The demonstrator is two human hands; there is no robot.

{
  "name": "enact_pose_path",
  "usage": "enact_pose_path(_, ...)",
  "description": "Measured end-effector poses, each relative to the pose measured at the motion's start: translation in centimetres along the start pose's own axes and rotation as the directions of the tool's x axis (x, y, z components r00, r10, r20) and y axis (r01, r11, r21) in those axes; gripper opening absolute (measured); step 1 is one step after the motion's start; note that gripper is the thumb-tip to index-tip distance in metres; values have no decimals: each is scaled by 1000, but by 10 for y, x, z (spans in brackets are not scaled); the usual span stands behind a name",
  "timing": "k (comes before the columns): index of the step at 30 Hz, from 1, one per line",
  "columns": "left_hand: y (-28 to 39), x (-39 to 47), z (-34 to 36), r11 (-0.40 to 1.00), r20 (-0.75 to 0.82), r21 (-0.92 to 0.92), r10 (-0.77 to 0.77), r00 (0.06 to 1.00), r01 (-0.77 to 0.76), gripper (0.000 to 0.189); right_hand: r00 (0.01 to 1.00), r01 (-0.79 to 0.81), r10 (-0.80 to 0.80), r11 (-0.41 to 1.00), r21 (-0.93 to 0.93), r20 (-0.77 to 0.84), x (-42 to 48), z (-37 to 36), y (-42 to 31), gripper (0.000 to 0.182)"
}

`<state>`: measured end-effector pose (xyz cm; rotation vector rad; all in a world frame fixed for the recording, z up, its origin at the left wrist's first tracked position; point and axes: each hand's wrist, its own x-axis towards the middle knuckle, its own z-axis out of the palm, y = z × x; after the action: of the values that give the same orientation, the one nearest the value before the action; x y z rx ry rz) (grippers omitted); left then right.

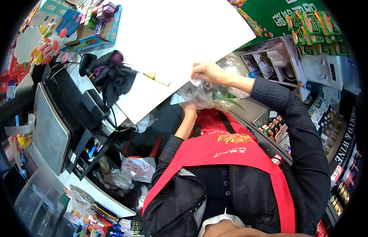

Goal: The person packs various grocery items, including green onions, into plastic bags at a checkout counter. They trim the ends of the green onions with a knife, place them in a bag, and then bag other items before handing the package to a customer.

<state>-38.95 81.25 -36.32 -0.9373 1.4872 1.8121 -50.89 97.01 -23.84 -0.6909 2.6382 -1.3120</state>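
Observation:
My right hand [208, 72] is at the corner side of the white counter [172, 38]. Its fingers pinch a whitish bunched piece of a clear plastic bag [198, 93]. Lower down, my left hand [190, 106] grips the bag near its side, its fingers mostly hidden by the plastic. A pale blue tag or card [177, 99] shows beside it. Long green leaves [233, 102] stick out next to the bag, just above my red apron [213, 148]. More crumpled clear plastic [233, 65] lies behind my right wrist.
On the counter lie a yellowish pen-like stick [157, 78] and a black cloth [120, 78] beside a handheld scanner [88, 65]. A monitor [50, 127] stands at left. Candy boxes [102, 17] fill the far left. An open shelf [267, 63] and hanging green packets [314, 29] are at right.

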Motion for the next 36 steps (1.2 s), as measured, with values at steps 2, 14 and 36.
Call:
enact_pose_path(2, -29, 22, -11, 983, -23, -160, 91, 996, -93, 42, 997, -45, 39, 996, 82, 70, 6, -9, -15, 12)
enact_pose_path(14, -15, 1, -6, 978, 64, -197, 81, 995, -67, 43, 979, 196, -197, 980, 29, 53, 68, 30, -9, 5)
enact_pose_path(36, -15, 6, 0, 999, 16, -3, 44, 999, -44, 35, 952, -82, 16, 975, -205, -304, 49, -87, 58, 5)
